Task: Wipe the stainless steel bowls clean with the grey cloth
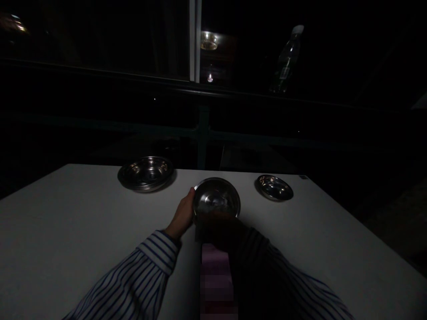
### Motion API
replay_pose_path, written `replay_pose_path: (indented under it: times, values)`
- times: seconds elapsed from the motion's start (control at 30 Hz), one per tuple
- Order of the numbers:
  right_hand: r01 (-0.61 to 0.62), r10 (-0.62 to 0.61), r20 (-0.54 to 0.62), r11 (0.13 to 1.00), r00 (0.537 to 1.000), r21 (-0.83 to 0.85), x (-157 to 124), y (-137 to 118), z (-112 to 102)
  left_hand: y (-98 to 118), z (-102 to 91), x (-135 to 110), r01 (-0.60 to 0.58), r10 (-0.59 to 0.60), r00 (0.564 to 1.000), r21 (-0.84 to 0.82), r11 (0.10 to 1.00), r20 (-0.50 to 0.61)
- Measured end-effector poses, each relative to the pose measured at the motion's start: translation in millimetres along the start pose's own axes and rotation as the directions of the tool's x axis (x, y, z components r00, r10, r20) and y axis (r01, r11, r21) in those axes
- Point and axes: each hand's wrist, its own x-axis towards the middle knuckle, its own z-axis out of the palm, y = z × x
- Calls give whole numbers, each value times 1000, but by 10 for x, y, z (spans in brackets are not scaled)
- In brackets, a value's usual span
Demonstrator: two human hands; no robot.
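A shiny steel bowl (216,195) is tilted up in front of me, its open side facing me. My left hand (184,215) grips it by the left edge, thumb at the rim. Deep in shadow, my right hand (222,226) lies across the bowl's near side; its fingers are too dark to make out, and so is anything in them. To the left, a stack of steel bowls (146,173) stands near the table's far edge. A single steel bowl (275,187) rests on the right.
The white table (83,222) bears all the bowls. Beyond it are a dark window with a pale frame post (195,42) and a clear bottle with a white cap (288,58). Something pink (215,262), partly pixelated, shows below my hands.
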Motion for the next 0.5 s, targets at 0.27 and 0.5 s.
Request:
replay_pose_path:
  times: [0.27, 0.5]
  values:
    - [55, -33, 226, 994, 974, -93, -184, 314, -190, 67, -5, -29, -12, 11, 1000, 16, 1000, 23]
    - [35, -39, 182, 999, 983, 22, 21, 134, -63, 75, -17, -41, -41, 41, 999, 22, 999, -11]
